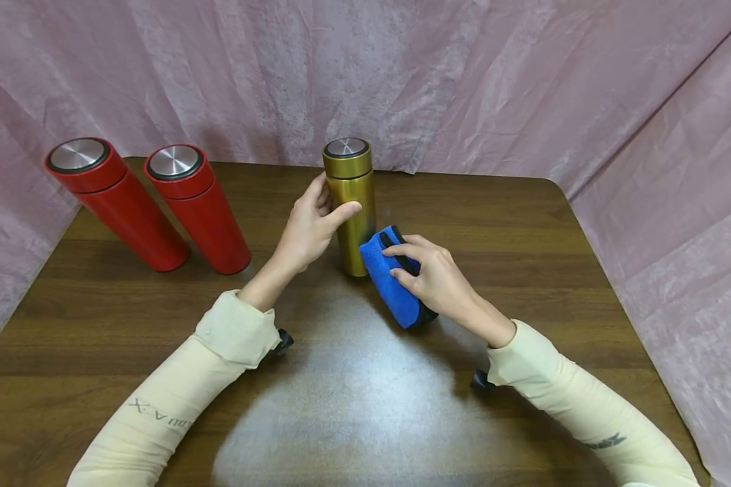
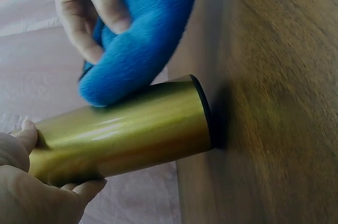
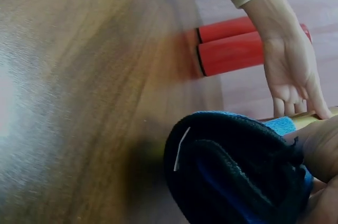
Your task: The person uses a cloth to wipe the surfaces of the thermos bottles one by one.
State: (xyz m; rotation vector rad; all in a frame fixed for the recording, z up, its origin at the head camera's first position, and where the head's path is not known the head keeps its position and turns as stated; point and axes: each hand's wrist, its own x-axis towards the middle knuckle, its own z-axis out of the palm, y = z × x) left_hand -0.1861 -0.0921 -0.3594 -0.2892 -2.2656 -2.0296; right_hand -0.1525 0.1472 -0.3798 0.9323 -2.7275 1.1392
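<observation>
A gold thermos bottle point(image 1: 356, 223) with a steel-topped lid stands on the wooden table. My left hand point(image 1: 309, 226) grips its upper body, thumb across the front and fingers behind. In my right hand point(image 1: 435, 274) is a folded blue cloth point(image 1: 392, 284) with black edging, pinched between thumb and fingers. The cloth point(image 2: 140, 49) lies against the lower side of the gold bottle point(image 2: 127, 134) in the left wrist view. From the right wrist, the rolled black end of the cloth point(image 3: 232, 171) hides most of the bottle.
Two red thermos bottles point(image 1: 118, 210) point(image 1: 204, 216) stand side by side at the left of the table point(image 1: 505, 223). Pink curtains point(image 1: 365, 74) hang behind the table and along its sides. A small black wrist device point(image 1: 284, 340) sticks out below the left cuff.
</observation>
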